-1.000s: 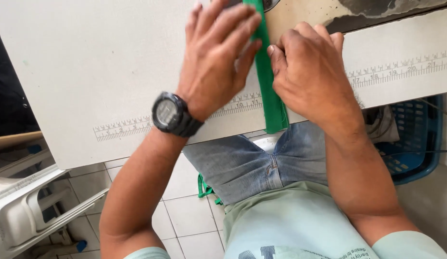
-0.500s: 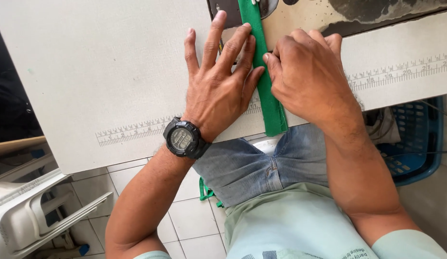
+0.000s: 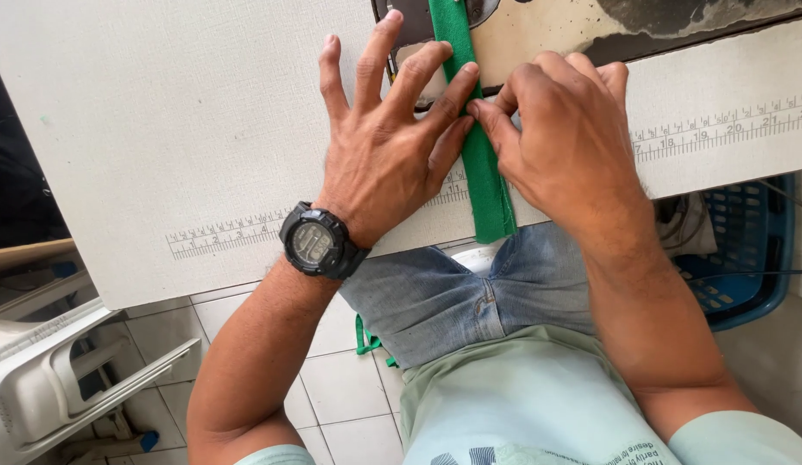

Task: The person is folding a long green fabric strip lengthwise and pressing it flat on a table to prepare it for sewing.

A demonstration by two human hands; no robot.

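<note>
**Head view: both hands on green fabric strip**

Head camera, sole view. Green fabric strip (image 3: pixel 483 185) lies on the white counter (image 3: pixel 160 129), running from 12 o'clock to the near edge at 6. Left hand (image 3: pixel 384 155), fingers spread flat, presses the counter at the strip's 9 o'clock side; compared with a second ago it has slid back toward the body and splayed wider. Right hand (image 3: pixel 565 142), at 3 o'clock, pinches the strip's edge with curled fingertips. Blue basket (image 3: pixel 746 258) at 4 o'clock.

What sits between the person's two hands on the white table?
In the head view, a green fabric strip runs between the left hand and the right hand; fingertips of both press on it on the white table.
</note>
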